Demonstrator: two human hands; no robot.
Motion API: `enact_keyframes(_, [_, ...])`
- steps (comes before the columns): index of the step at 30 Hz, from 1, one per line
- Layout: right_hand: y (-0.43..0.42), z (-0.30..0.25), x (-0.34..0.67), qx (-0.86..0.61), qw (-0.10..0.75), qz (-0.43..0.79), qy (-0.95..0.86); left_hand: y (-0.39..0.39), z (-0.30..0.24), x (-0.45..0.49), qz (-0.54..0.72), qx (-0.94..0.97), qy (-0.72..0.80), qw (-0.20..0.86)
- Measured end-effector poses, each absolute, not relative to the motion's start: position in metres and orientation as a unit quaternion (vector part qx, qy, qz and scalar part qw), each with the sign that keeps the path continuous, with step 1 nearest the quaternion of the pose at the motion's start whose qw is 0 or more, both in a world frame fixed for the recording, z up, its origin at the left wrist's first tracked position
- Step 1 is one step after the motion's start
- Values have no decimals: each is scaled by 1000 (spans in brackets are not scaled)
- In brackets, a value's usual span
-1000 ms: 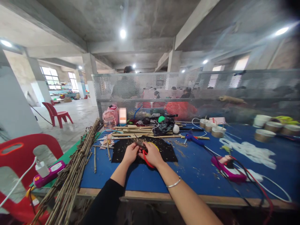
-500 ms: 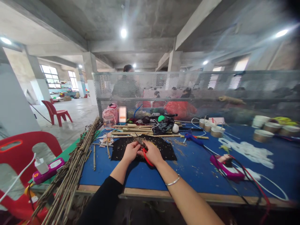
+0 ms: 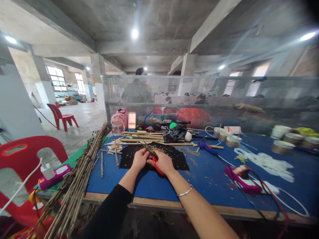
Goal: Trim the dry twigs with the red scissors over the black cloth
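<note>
My right hand (image 3: 162, 162) is closed round red-handled scissors (image 3: 155, 163), whose blades point away from me and to the left. Close beside the blades, my left hand (image 3: 140, 159) has its fingers pinched together; whatever they hold is too small to make out. Both hands are above a black cloth (image 3: 127, 159) strewn with pale clippings. Just beyond the cloth lie several cut sticks (image 3: 147, 136) in a loose row.
A bundle of long dry stalks (image 3: 82, 179) hangs over the left front edge of the blue table (image 3: 199, 189). To the right are a blue glue gun (image 3: 208, 148), a purple power strip (image 3: 243, 181) with cables, and paper cups (image 3: 233, 140). A perforated metal screen (image 3: 219, 96) stands behind.
The view has shifted slightly, so everything appears a little further right. My hands and the scissors keep nearly the same pose over the cloth.
</note>
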State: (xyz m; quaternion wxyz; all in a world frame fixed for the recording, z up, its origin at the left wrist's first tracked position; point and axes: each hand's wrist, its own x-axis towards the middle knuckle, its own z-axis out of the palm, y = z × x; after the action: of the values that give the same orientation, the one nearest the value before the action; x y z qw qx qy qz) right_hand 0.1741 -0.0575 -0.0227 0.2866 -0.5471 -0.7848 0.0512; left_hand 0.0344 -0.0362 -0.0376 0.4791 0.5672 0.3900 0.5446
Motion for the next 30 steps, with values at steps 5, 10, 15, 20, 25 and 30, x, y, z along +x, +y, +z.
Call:
enact_keyframes(5, [-58,-22,172,-543,288,35,-788,-40,-33,33,538,573,420,454])
enact_keyframes(10, [-61,-19,172,-552,294,62,-778,-43,-30,34,539,573,431,441])
enact_keyframes(15, [-61,-18,172,-557,310,68,-767,-43,-34,35,516,554,444,480])
enact_keyframes(20, [-59,-21,176,-571,283,64,-768,-40,-38,33,506,571,445,470])
enact_keyframes(25, [-57,-25,178,-567,271,74,-774,-38,-40,32,505,564,460,465])
enact_keyframes(30, [-57,-24,176,-580,262,38,-770,-39,-37,33,526,536,480,453])
